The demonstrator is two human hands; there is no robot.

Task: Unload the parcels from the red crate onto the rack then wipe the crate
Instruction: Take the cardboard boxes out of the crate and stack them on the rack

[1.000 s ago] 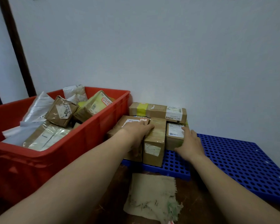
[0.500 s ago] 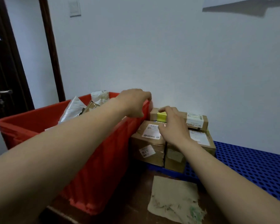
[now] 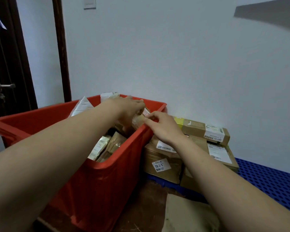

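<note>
The red crate (image 3: 97, 181) stands at the left, holding several brown and white parcels (image 3: 105, 144). My left hand (image 3: 129, 108) reaches over the crate's far right corner and grips a tape-wrapped parcel (image 3: 139, 118) with a red-and-white label. My right hand (image 3: 162, 127) pinches that same parcel's near edge at the crate's rim. To the right, stacked brown cardboard parcels (image 3: 164, 163) sit on the blue perforated rack (image 3: 271, 183), against the wall.
A worn beige cloth (image 3: 189, 216) lies on the dark floor in front of the rack. A dark door (image 3: 5, 67) with a metal handle is at the far left. The white wall (image 3: 174, 56) closes off the back.
Both hands left the stacked boxes on the rack and moved left to the crate. My left hand went into the crate's corner and my right joined it on a parcel there.
</note>
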